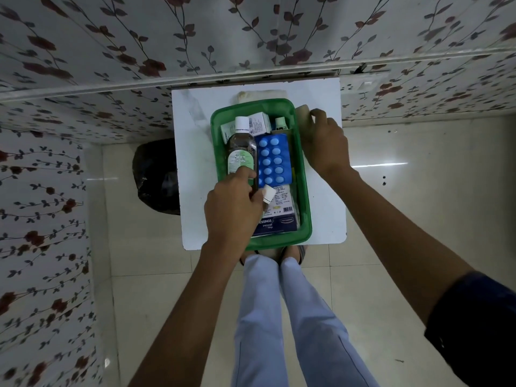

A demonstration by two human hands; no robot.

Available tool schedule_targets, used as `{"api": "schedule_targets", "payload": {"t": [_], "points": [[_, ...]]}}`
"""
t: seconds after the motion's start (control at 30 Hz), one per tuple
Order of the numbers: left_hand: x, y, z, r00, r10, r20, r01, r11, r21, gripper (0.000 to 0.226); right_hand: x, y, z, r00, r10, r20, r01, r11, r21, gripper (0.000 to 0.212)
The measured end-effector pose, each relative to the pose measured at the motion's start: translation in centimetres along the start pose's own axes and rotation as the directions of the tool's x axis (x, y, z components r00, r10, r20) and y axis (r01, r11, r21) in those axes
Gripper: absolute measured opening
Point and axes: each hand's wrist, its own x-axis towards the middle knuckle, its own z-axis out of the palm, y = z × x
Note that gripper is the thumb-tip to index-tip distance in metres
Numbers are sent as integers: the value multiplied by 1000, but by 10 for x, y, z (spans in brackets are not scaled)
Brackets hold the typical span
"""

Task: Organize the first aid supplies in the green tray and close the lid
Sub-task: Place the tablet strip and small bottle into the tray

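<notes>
A green tray [305, 191] sits on a small white table [192, 152]. Inside lie a clear bottle with a white cap [241, 146], a blue blister pack of tablets [272, 160], small white boxes [259, 122], a little green-capped bottle [280, 122] and a dark blue dressings packet [275, 223]. My left hand [234, 208] reaches into the near end of the tray and holds a small bottle with a white cap [269, 193]. My right hand [325, 138] rests at the tray's far right edge, gripping a beige roll [303, 114] on the table.
A beige cloth-like item [262, 95] lies behind the tray. A black bag [156, 174] stands on the tiled floor left of the table. Floral-papered walls close in at the back and left. My legs stand right at the table's near edge.
</notes>
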Motion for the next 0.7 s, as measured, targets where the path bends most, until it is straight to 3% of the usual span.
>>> {"api": "schedule_targets", "payload": {"t": [0.13,0.23,0.3,0.37,0.43,0.6,0.7], "points": [[-1,0,-7,999,12,-37,-12,1000,0,29,-21,-8,-25,977,75,-201,-16,960,281,58],[7,-7,-11,985,24,-171,-44,993,-113,19,-49,-29,-46,981,57,-183,27,905,424,63],[15,-11,-15,973,-20,-232,-30,977,-211,18,-65,-43,-44,990,-53,-131,94,937,335,65],[25,-14,-19,964,-69,-257,-6,959,-283,19,-71,-49,-29,978,-161,-136,177,977,119,60],[36,-20,-21,958,-108,-267,16,945,-326,19,-69,-52,-18,964,-214,-157,218,976,14,54],[66,-36,-26,939,-234,-251,104,891,-442,17,-34,-43,-26,943,-155,-294,224,949,220,29],[78,-36,-32,965,-237,-113,151,854,-498,26,14,-29,-27,960,-152,-235,213,943,258,25]]}}
